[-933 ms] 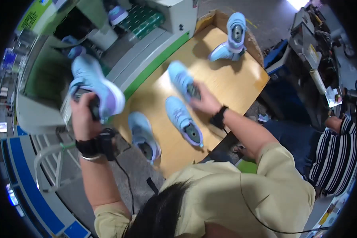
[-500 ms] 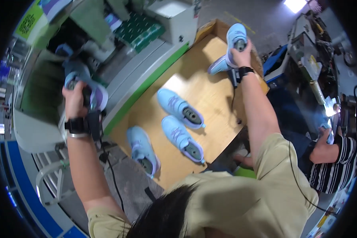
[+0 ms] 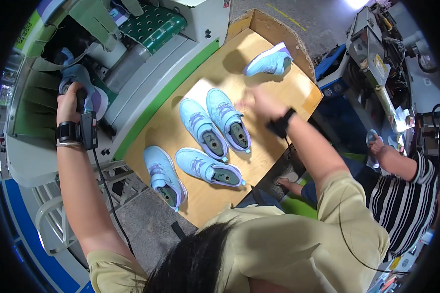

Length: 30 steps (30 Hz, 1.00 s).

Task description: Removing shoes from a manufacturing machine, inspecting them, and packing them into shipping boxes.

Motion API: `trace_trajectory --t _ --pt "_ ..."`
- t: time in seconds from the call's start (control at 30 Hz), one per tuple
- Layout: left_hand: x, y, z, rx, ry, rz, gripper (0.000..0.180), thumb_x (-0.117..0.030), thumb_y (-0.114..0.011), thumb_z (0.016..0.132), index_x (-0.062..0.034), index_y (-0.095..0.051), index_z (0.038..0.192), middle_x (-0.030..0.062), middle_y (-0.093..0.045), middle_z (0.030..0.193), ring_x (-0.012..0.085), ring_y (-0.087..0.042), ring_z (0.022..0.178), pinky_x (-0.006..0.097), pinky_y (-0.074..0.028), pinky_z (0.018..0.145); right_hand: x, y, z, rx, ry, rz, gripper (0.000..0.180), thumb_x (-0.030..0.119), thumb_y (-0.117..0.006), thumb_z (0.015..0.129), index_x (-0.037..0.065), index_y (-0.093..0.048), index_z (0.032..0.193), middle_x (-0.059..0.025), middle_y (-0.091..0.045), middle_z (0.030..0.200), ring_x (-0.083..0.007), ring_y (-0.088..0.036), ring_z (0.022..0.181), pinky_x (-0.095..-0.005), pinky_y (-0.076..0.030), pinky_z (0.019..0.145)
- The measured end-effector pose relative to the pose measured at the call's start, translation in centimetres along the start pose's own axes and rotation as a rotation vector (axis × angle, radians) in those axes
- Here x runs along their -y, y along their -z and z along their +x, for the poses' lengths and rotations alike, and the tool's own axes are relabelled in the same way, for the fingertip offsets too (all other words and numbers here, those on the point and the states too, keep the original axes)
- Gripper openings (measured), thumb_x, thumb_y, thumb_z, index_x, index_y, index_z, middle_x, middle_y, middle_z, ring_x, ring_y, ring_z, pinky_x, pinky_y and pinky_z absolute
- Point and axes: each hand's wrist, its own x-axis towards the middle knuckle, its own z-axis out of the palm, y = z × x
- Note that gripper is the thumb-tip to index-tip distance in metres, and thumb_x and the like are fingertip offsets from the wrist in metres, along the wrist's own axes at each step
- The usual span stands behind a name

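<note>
My left hand [image 3: 69, 105] is closed on a light blue and lilac sneaker [image 3: 99, 100] at the green fabric flaps of the machine's opening. My right hand [image 3: 263, 101] hovers over the wooden table, empty and smeared by motion, so its fingers are not clear. Closest to it is a light blue sneaker [image 3: 221, 105], beside another sneaker [image 3: 193, 117]. Nearer to me lie a third sneaker [image 3: 193, 161] and, at the table's left edge, one more sneaker [image 3: 155, 158]. A lone sneaker [image 3: 269, 62] rests on its side at the far right.
The wooden table [image 3: 205, 202] has a raised cardboard edge [image 3: 298, 49] at its far right. Along its left runs the machine's green-edged housing [image 3: 176, 95], with a perforated green plate [image 3: 156, 24] beyond. A co-worker in a striped shirt [image 3: 406, 195] works at the right.
My right hand has let go of its sneaker and come back nearer to me. Another sneaker now lies among the nearer ones, which sit differently. The left hand still holds its sneaker.
</note>
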Motion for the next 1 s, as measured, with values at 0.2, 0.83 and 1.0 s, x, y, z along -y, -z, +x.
trace_trajectory --t 0.2,0.83,1.0 --pt "0.3 -2.0 2.7 0.141 -0.066 -0.19 0.053 -0.029 -0.077 0.072 0.0058 -0.061 0.109 0.0153 -0.064 0.105 0.0258 -0.063 0.088 0.041 -0.054 0.075 -5.8 4.2 9.1 -0.432 0.043 -0.957 0.021 0.021 -0.063 0.082 0.012 -0.068 0.099 -0.0106 -0.068 0.102 -0.0282 -0.06 0.109 -0.0613 -0.028 0.109" --pt "19.9 7.5 -31.4 0.382 0.205 -0.712 0.084 0.002 -0.063 0.071 -0.0051 -0.028 0.147 0.0131 -0.048 0.136 0.0262 -0.049 0.124 0.041 -0.037 0.108 25.2 -13.2 -6.6 0.218 0.341 1.086 0.067 0.036 -0.068 0.091 -0.002 -0.039 0.138 -0.0206 -0.05 0.131 -0.0284 -0.052 0.12 -0.0367 -0.043 0.099" --pt "24.3 11.0 -36.8 0.015 0.471 -0.951 0.07 0.008 -0.056 0.074 -0.0068 -0.04 0.14 0.0084 -0.053 0.129 0.0261 -0.052 0.12 0.04 -0.039 0.106 21.4 -26.2 -10.6 0.097 0.354 0.311 0.118 0.031 -0.083 0.072 0.012 -0.001 0.154 -0.0365 -0.001 0.153 -0.0572 -0.012 0.139 -0.0556 -0.017 0.115"
